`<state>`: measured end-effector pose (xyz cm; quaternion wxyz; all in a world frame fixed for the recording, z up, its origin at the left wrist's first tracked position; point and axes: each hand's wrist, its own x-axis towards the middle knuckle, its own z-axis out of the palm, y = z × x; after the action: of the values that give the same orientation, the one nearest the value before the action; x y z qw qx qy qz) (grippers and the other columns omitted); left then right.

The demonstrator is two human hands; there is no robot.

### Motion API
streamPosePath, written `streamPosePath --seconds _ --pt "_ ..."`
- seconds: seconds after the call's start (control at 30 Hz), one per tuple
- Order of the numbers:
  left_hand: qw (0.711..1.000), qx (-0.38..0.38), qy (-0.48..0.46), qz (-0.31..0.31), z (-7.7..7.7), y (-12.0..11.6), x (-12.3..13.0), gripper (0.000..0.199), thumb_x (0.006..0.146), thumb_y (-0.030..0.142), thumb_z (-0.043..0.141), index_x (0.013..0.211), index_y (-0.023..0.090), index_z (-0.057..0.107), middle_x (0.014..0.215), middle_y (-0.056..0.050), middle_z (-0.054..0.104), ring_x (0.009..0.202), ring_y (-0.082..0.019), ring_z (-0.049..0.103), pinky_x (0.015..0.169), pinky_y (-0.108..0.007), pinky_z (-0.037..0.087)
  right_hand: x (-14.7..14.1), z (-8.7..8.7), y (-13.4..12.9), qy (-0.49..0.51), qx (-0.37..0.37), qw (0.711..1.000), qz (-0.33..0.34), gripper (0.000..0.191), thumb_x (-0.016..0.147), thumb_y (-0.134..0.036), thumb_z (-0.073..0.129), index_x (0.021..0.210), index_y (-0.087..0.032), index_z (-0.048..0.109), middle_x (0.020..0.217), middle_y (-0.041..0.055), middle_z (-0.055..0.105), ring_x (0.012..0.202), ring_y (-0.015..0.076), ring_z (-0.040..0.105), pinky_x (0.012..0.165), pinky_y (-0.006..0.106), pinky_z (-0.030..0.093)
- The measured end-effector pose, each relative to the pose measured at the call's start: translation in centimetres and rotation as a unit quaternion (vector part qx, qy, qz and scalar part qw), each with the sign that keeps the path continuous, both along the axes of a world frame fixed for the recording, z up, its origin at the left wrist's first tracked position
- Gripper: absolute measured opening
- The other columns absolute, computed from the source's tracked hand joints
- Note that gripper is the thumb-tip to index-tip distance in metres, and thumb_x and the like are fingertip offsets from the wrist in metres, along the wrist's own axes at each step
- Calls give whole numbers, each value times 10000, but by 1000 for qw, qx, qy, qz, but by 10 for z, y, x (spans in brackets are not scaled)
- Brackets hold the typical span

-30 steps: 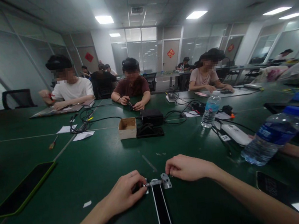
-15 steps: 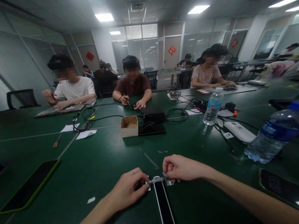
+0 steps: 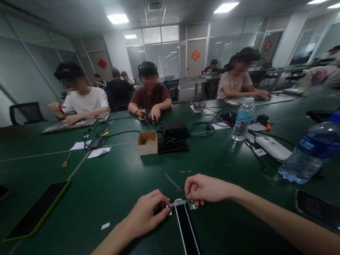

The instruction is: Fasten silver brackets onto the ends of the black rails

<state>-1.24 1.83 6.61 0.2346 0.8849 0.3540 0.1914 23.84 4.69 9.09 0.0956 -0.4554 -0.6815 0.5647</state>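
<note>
While a long silver-framed bar with a black top [image 3: 188, 234] lies on the green table [image 3: 116, 176] directly in front of the wearer, its near end pointing toward them, a thin metal rod [image 3: 180, 203] crosses its far end between two small metal brackets. The left hand [image 3: 146, 213] pinches the left bracket [image 3: 169, 208] between thumb and fingers. Curled fingers of the right hand [image 3: 208, 189] touch the right bracket [image 3: 193, 205]; whether they grip it, I cannot tell. A white scrap [image 3: 105, 226] lies near the left forearm, with a green-edged phone [image 3: 37, 212] further left. Beyond the bar stands an open box [image 3: 148, 147]; to the right, a blue-capped bottle [image 3: 319, 147] leans above a dark phone [image 3: 321, 208].
</note>
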Motion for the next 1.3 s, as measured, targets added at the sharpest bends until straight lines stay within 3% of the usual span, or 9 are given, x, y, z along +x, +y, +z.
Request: streamPosePath --seconds 0.27,0.43,0.9,1.0,1.13,1.3 --pt "1000 0 -3 1 1 0 1 129 898 248 519 942 176 617 857 -27 572 730 -143 538 615 -222 420 8 -6 5 11 45 997 63 241 753 -119 621 991 -139 588 823 16 684 702 117 637 591 200 481" --pt "1000 1 -2 1 1 0 1 120 897 243 523 937 177 614 851 -22 571 725 -139 540 612 -218 419 7 -3 2 12 112 991 69 222 748 -135 650 965 -146 607 838 9 670 726 116 640 654 219 508" --pt "1000 5 0 1 -3 1 0 102 902 239 536 950 181 605 854 -16 568 738 -140 542 632 -226 409 4 8 -5 -30 196 974 113 216 772 -156 675 981 -171 625 896 -5 646 751 104 597 662 208 493" --pt "1000 1 5 1 0 0 0 114 909 251 524 945 179 605 844 -16 566 734 -141 539 625 -226 407 14 19 0 -60 226 965 115 234 782 -189 675 1011 -178 624 928 3 654 762 114 595 656 217 479" --pt "1000 -10 11 1 3 0 0 133 915 267 514 960 183 607 856 -15 565 717 -135 534 610 -221 405 40 38 11 -143 280 947 67 211 793 -168 642 1003 -169 620 912 18 656 762 133 597 653 233 454" --pt "1000 -16 13 0 1 2 0 133 912 264 517 973 187 608 863 -12 571 703 -129 531 602 -215 404 56 42 15 -286 260 921 56 225 784 -180 645 1008 -176 631 886 27 652 763 159 603 626 246 419"
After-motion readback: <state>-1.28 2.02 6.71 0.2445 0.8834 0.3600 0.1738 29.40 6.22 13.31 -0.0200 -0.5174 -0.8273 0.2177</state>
